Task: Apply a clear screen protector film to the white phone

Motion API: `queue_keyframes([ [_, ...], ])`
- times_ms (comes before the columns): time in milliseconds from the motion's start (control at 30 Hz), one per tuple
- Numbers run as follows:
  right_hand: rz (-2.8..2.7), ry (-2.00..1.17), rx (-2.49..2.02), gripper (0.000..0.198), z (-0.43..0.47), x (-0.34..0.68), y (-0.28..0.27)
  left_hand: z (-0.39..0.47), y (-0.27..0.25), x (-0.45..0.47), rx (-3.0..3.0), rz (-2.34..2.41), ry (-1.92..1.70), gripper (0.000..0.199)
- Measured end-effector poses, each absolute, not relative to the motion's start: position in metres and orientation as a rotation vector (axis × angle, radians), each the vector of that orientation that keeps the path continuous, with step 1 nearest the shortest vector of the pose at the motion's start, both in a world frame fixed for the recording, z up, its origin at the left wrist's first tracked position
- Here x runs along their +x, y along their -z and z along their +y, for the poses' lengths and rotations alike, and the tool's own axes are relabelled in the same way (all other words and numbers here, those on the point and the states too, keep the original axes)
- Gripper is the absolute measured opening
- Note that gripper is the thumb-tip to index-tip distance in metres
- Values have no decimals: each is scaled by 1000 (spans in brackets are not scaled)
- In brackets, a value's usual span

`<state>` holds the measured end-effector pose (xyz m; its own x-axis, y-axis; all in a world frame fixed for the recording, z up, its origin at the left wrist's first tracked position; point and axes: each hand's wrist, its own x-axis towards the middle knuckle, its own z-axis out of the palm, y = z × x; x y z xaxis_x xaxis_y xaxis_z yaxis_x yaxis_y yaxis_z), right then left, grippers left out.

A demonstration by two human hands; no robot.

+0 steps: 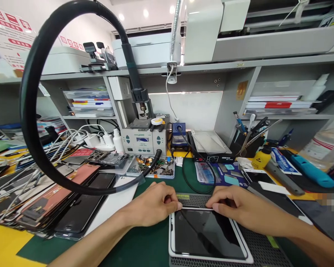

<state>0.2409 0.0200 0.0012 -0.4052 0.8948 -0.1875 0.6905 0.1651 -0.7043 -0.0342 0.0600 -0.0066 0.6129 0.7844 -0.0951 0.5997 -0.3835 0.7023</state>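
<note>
A white-framed rectangular tablet with black screen (208, 235) lies on a dark-grey perforated mat (267, 246); left hand (156, 202) and right hand (235, 204) touch its far edge, whether either grip pinches it unclear.

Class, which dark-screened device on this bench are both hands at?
The white-framed tablet: the left hand and right hand are at its far edge, while the black phone at left and white-edged phone at right lie untouched.

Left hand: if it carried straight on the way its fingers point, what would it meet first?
Probably the right hand, facing the left hand along the far edge of the white-framed tablet; depth is hard to judge.
</note>
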Motion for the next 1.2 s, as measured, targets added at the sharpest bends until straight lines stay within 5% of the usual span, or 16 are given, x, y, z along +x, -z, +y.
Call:
queue_keyframes([
  [667, -2041, -1021, -1726, 18, 22, 222, 0, 54, -1, -23, 2037, 1244, -280, 32],
  [1200, -1997, -564, -2017, 27, 14, 193, 4, 55, 2, -17, 2063, 1265, -275, 37],
])
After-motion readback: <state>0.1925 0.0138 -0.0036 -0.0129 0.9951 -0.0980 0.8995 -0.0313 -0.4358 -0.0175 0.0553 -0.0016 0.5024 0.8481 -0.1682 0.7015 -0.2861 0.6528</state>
